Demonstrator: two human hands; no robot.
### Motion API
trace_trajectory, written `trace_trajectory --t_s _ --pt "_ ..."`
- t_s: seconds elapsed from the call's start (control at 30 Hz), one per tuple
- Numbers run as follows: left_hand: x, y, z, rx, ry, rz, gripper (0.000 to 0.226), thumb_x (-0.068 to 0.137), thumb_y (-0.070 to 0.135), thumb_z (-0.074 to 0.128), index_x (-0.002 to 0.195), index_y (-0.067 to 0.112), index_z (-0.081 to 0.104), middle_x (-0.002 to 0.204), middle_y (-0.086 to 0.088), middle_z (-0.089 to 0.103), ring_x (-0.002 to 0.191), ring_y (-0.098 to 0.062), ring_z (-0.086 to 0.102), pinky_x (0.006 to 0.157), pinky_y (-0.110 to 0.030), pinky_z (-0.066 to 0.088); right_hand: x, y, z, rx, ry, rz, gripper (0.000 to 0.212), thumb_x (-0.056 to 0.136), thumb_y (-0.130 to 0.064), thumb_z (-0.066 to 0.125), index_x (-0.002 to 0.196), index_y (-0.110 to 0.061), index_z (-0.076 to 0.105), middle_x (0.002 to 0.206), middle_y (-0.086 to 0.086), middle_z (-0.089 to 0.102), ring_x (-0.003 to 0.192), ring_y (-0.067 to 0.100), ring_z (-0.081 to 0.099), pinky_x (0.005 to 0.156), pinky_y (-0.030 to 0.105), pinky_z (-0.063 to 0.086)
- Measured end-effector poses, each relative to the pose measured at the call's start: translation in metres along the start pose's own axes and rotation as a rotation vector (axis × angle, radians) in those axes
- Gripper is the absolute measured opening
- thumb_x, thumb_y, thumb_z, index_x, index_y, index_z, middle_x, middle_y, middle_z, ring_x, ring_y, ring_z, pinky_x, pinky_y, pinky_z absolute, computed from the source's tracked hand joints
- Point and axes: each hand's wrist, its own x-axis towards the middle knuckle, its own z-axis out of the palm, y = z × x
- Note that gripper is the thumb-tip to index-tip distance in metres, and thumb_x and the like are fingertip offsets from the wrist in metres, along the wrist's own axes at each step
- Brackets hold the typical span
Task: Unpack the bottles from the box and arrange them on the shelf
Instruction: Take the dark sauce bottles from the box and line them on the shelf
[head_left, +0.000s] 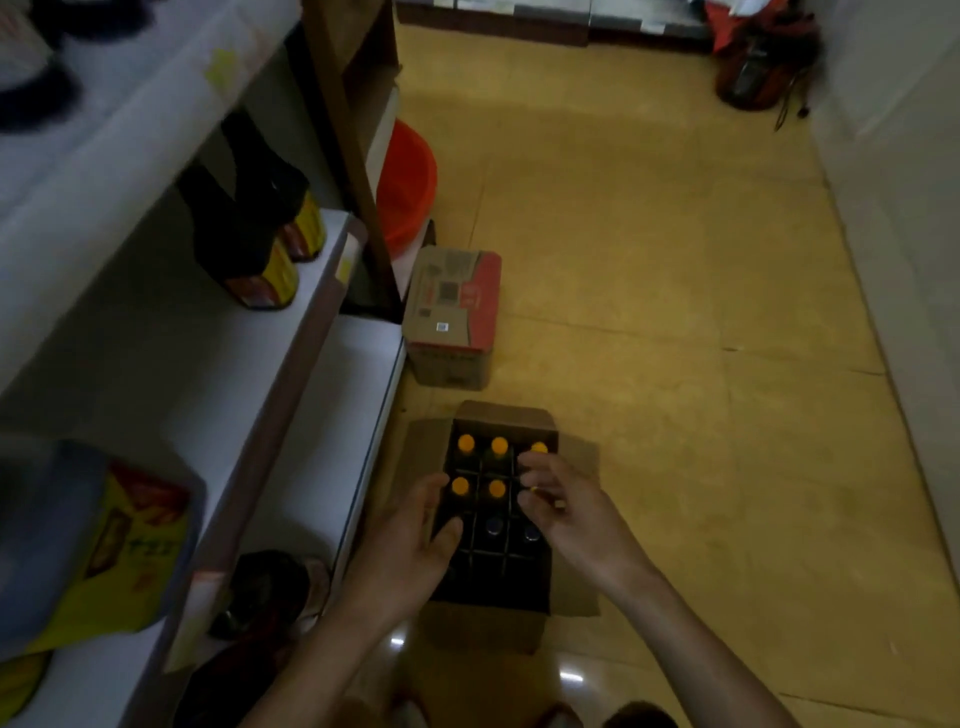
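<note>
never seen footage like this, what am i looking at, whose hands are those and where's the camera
There is no machine here. A person wears one camera on the head, and it looks down at their own hands, so this single picture is their view. On the floor stands an open box with dividers, holding bottles with orange caps. The nearer cells are too dark to read. The left hand rests open at the box's left edge. The right hand curls its fingers round one bottle, seemingly to lift it. On the left is the shelf, with two dark bottles on it. A closed box and a red basin sit further back.
</note>
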Motion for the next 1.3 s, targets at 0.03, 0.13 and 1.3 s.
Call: trace_trajectory --t_s 0.03,0.13,1.3 --pt "0.012 -0.020 0.010 0.022 -0.015 -0.013 0.049 0.104 0.024 0.058 0.149 0.034 0.041 0.134 0.018 0.052 0.127 -0.007 0.053 0.098 -0.023 0.047 0.011 0.019 0.012 -0.004 -0.008 0.005 0.039 0.104 -0.023 0.059 0.141 -0.033 0.053 0.119 -0.017 0.061 0.103 -0.012 0.056 0.080 0.005 0.046" --pt "0.048 -0.079 0.040 0.043 -0.068 -0.049 0.050 0.106 0.018 0.054 0.152 0.034 0.040 0.149 0.008 0.053 0.136 -0.010 0.051 0.094 -0.017 0.044 0.039 0.077 0.051 -0.028 -0.038 0.009 0.035 0.104 -0.024 0.059 0.137 -0.035 0.055 0.115 -0.021 0.061 0.110 -0.004 0.060 0.089 0.016 0.052" --pt "0.143 -0.186 0.117 0.181 -0.182 0.150 0.019 0.107 0.017 0.052 0.120 0.019 0.065 0.111 -0.001 0.068 0.101 -0.012 0.065 0.068 -0.006 0.045 0.128 0.240 0.214 -0.382 -0.387 -0.334 0.047 0.090 -0.035 0.073 0.136 -0.033 0.060 0.141 -0.003 0.059 0.132 0.019 0.049 0.109 0.033 0.041"
